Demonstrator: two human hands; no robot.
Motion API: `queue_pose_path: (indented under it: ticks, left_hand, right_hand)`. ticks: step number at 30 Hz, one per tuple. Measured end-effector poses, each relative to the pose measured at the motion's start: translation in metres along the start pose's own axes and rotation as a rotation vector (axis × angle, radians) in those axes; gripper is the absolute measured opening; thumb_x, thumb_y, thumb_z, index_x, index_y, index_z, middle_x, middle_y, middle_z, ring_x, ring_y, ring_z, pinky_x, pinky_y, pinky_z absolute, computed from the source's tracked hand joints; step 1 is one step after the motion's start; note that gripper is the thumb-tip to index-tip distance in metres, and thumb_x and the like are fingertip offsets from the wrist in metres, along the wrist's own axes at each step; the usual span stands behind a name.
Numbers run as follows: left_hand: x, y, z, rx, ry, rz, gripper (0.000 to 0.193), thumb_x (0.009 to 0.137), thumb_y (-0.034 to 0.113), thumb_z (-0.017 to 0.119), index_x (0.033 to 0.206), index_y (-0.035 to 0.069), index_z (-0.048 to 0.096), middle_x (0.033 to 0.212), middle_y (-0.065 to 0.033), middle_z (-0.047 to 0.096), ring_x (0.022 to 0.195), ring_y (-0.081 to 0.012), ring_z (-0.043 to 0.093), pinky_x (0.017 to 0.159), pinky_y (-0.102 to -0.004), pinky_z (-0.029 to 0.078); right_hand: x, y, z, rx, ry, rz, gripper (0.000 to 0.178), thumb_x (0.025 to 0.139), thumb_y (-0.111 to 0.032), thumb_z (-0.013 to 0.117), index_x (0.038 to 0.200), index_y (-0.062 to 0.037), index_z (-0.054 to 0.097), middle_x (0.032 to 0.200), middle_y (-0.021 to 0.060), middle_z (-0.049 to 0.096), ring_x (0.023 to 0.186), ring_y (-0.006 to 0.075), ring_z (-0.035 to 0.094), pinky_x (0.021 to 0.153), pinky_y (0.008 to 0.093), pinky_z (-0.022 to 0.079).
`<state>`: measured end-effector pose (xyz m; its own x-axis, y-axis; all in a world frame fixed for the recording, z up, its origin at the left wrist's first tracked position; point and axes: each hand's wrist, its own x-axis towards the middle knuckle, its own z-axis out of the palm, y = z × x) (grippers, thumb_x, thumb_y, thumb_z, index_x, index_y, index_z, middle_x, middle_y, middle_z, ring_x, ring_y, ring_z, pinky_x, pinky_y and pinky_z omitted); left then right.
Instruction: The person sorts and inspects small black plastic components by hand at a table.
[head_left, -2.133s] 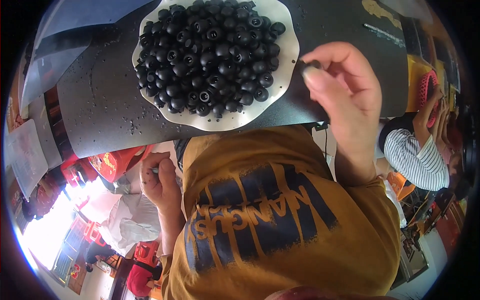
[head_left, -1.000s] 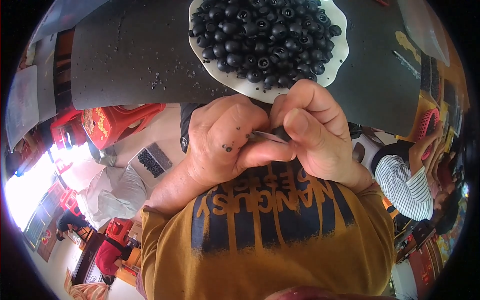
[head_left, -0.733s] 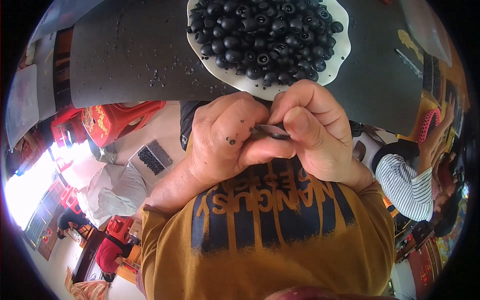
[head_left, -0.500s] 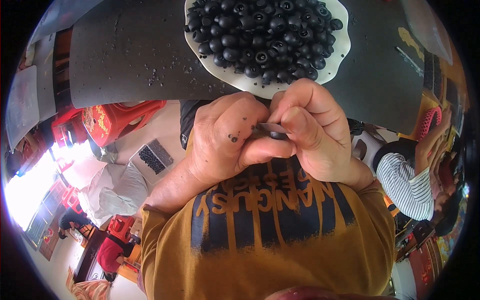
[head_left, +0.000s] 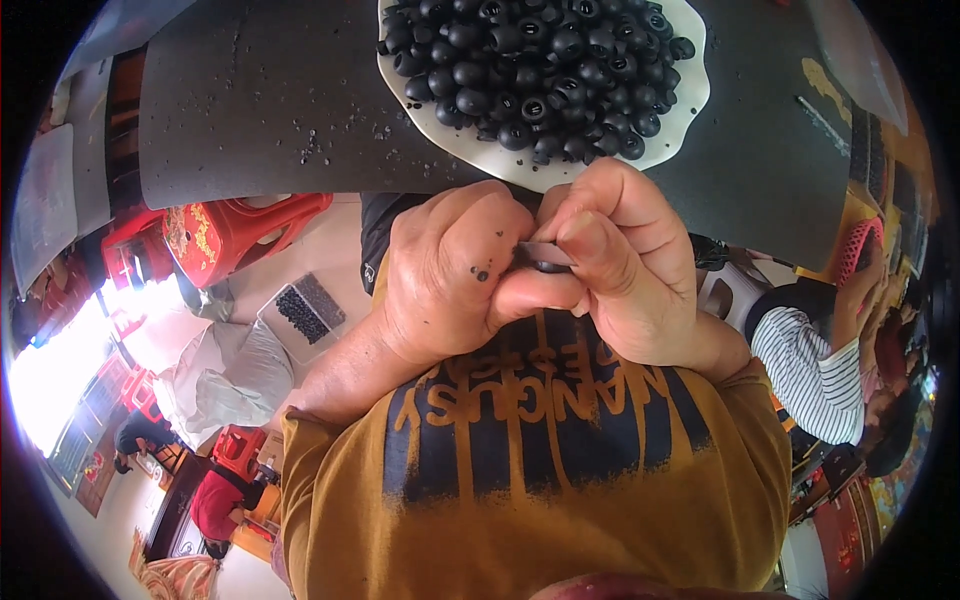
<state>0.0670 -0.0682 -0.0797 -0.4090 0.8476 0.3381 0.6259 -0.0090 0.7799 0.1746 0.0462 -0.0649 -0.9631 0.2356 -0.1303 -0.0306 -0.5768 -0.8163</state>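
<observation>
Close in front of my chest, just off the near edge of the table, my two hands meet. My left hand point(head_left: 445, 265) is closed round a small black rounded part point(head_left: 551, 267), mostly hidden by the fingers. Several dark specks cling to its skin. My right hand point(head_left: 632, 262) pinches a thin flat metal blade point(head_left: 543, 252), which lies against the black part; its far end is covered by the thumb and fingers. Beyond the hands, a white wavy-rimmed plate point(head_left: 690, 130) is heaped with similar black rounded parts point(head_left: 530, 75), some showing slotted openings.
Black crumbs point(head_left: 310, 145) are scattered over the dark table point(head_left: 250, 90). On the floor at left stand a red stool point(head_left: 215, 235), a shallow tray point(head_left: 305, 315) of black pieces and a white sack point(head_left: 230, 370). A person in a striped top point(head_left: 810, 370) sits at right.
The plate sits slightly farther right and up in the picture. Both hands keep their grip, with only a slight shift of the fingers and the blade.
</observation>
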Motion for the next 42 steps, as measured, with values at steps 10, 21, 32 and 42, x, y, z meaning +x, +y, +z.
queue_pose_path:
  ticks: [10, 21, 32, 42]
  left_hand:
    - [-0.007, -0.002, 0.004, 0.087, 0.046, 0.035, 0.048, 0.072, 0.051, 0.059, 0.061, 0.007, 0.042, 0.053, -0.0060, 0.043, 0.042, -0.0241, 0.046, 0.038, -0.0329, 0.038]
    - [-0.007, -0.004, -0.003, 0.093, 0.040, 0.097, 0.047, 0.072, 0.049, 0.060, 0.063, 0.007, 0.044, 0.054, -0.0059, 0.043, 0.044, -0.0239, 0.047, 0.040, -0.0323, 0.039]
    - [0.010, 0.018, -0.031, -0.045, -0.082, 0.002, 0.039, 0.063, 0.018, 0.077, 0.091, 0.004, 0.054, 0.075, -0.0087, 0.060, 0.057, -0.0227, 0.058, 0.049, -0.0306, 0.045]
    - [0.102, 0.010, -0.117, 0.213, 0.637, -0.160, 0.016, 0.075, 0.016, 0.065, 0.085, 0.005, 0.058, 0.074, -0.0066, 0.058, 0.064, -0.0161, 0.056, 0.058, -0.0273, 0.045]
  right_hand:
    - [-0.001, 0.006, 0.002, 0.149, -0.031, 0.009, 0.012, 0.091, -0.015, 0.047, 0.090, -0.0033, 0.046, 0.079, 0.0031, 0.057, 0.073, 0.0043, 0.056, 0.059, 0.0140, 0.043]
    - [0.002, 0.004, 0.002, 0.192, -0.025, 0.005, 0.013, 0.092, -0.016, 0.046, 0.091, -0.0033, 0.047, 0.081, 0.0034, 0.057, 0.069, 0.0040, 0.053, 0.059, 0.0159, 0.042]
    - [0.005, -0.013, 0.015, 0.130, 0.026, -0.061, 0.018, 0.091, -0.015, 0.046, 0.104, -0.0043, 0.039, 0.085, 0.0001, 0.050, 0.068, 0.0023, 0.044, 0.057, 0.0148, 0.036]
    - [-0.011, -0.024, 0.003, -0.086, 0.078, -0.237, 0.015, 0.090, -0.009, 0.048, 0.102, -0.0029, 0.042, 0.079, -0.0003, 0.048, 0.068, 0.0035, 0.043, 0.060, 0.0168, 0.035]
